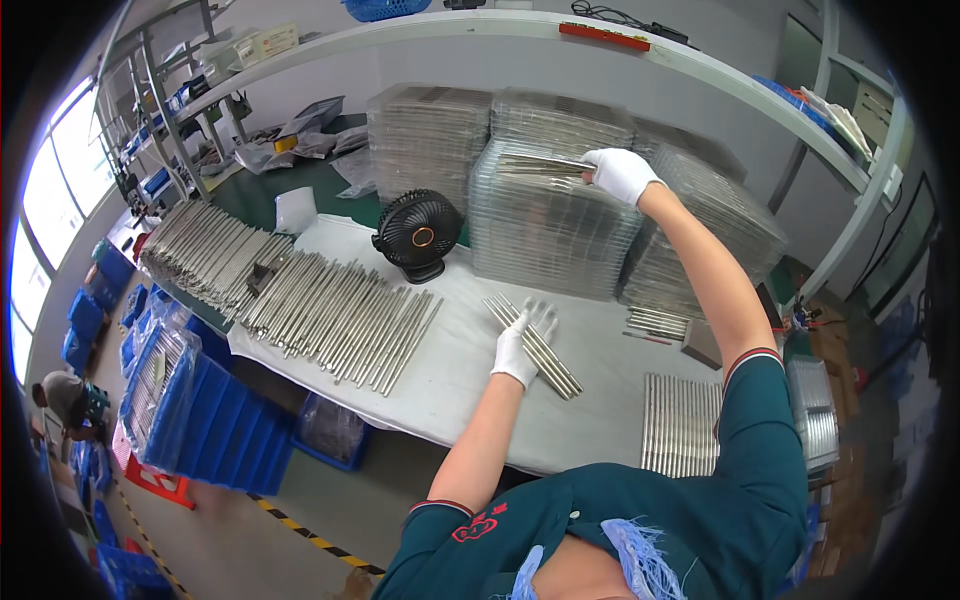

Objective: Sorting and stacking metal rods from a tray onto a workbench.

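Observation:
My left hand (512,352), in a white glove, holds a small bundle of silvery metal rods (552,364) low above the white-covered table. The rods slant across the palm, the thumb lies over them, and the fingertips show past their far side. Farther off, my right hand (622,176), also gloved in white, is closed round the right end of more metal rods (540,164). These lie nearly level over the top of a stack of clear plastic trays (555,235); whether they touch it I cannot tell.
A black fan (418,236) stands left of the tray stack. Long rows of metal rods (325,315) cover the table's left part, and another row (680,425) lies at the right near my body. More tray stacks (430,140) stand behind, under a white shelf (480,24). Blue bins (225,425) are at lower left.

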`<state>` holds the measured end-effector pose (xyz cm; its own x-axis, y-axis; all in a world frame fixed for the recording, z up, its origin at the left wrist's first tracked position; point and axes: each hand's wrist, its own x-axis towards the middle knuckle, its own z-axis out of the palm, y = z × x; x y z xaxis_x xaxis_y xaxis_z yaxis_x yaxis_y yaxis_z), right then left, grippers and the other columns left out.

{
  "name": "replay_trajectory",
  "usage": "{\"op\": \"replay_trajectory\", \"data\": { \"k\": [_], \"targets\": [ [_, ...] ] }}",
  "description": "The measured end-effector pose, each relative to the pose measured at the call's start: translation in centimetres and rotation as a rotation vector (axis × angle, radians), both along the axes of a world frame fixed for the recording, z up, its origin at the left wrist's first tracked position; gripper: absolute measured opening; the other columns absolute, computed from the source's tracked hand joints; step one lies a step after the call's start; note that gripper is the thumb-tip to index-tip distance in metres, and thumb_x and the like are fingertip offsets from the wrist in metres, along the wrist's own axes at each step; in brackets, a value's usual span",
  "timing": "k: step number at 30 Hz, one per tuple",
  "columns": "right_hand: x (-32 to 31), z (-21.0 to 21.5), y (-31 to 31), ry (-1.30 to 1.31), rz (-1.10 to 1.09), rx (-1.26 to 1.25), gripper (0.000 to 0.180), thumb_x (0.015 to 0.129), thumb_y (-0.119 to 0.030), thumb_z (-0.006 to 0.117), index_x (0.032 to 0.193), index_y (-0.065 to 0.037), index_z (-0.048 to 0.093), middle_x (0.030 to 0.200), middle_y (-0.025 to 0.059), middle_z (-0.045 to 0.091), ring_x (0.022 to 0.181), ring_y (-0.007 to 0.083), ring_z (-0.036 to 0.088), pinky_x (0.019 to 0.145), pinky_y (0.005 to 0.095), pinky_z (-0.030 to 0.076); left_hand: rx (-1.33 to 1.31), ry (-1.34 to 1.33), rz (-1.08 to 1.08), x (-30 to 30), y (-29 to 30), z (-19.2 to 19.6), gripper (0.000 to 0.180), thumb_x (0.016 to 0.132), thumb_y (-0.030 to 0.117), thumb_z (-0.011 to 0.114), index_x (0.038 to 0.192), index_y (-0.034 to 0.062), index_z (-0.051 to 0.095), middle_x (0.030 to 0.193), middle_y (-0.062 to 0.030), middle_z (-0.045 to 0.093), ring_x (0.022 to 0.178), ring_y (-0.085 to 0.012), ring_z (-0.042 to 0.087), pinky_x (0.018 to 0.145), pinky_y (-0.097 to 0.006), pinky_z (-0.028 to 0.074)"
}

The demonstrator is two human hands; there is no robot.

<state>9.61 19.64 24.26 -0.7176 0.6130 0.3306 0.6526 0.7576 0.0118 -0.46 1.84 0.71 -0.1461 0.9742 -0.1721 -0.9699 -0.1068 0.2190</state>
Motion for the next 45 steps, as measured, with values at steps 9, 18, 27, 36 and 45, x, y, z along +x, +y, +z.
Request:
{"op": "replay_trajectory", "data": {
  "k": [9,18,27,36,45],
  "targets": [
    [-0.8,-0.1,0.4,-0.017,-0.001,0.018,0.027,0.08,-0.028,0.056,0.096,-0.007,0.061,0.086,0.0164,0.062,0.083,0.0337,0.058,0.073,0.0403,0.045,-0.005,-0.008,0.004,0.1,0.1,-0.2,0.035,0.088,0.012,0.046,0.122,0.0064,0.041,0.123,-0.0109,0.044,0.113,-0.0274,0.045,0.097,-0.04,0.039],
    [-1.7,-0.3,2.4,-0.017,-0.047,-0.033,0.031,0.078,-0.032,0.058,0.099,-0.01,0.062,0.092,0.0147,0.062,0.089,0.032,0.058,0.077,0.0394,0.045,-0.014,0.006,0.003,0.1,0.3,-0.3,0.032,0.088,0.013,0.046,0.12,0.0075,0.043,0.12,-0.0102,0.047,0.112,-0.0268,0.046,0.095,-0.04,0.04],
    [-2.6,0.4,2.7,-0.089,-0.072,-0.116,0.037,0.075,-0.035,0.061,0.105,-0.012,0.061,0.098,0.013,0.062,0.093,0.0304,0.057,0.08,0.0381,0.045,-0.019,-0.009,-0.003,0.0,0.2,-0.4,0.029,0.089,0.014,0.046,0.117,0.0088,0.045,0.12,-0.0097,0.048,0.112,-0.0265,0.047,0.095,-0.04,0.04],
    [-2.9,0.3,3.8,-0.116,-0.116,-0.129,0.042,0.073,-0.036,0.064,0.107,-0.012,0.06,0.104,0.0117,0.061,0.099,0.0296,0.056,0.084,0.0366,0.044,-0.032,0.019,0.002,0.1,0.2,-0.1,0.033,0.091,0.017,0.042,0.122,0.0089,0.041,0.124,-0.0112,0.045,0.112,-0.0272,0.046,0.096,-0.039,0.039],
    [-3.7,-0.8,6.0,-0.146,-0.14,-0.108,0.03,0.076,-0.032,0.062,0.1,-0.014,0.064,0.098,0.0114,0.062,0.093,0.03,0.058,0.08,0.0372,0.045,-0.007,0.025,0.002,0.2,0.2,-0.2,0.034,0.091,0.016,0.042,0.124,0.0084,0.038,0.126,-0.0113,0.043,0.114,-0.0268,0.045,0.097,-0.039,0.037]
  ]
}}
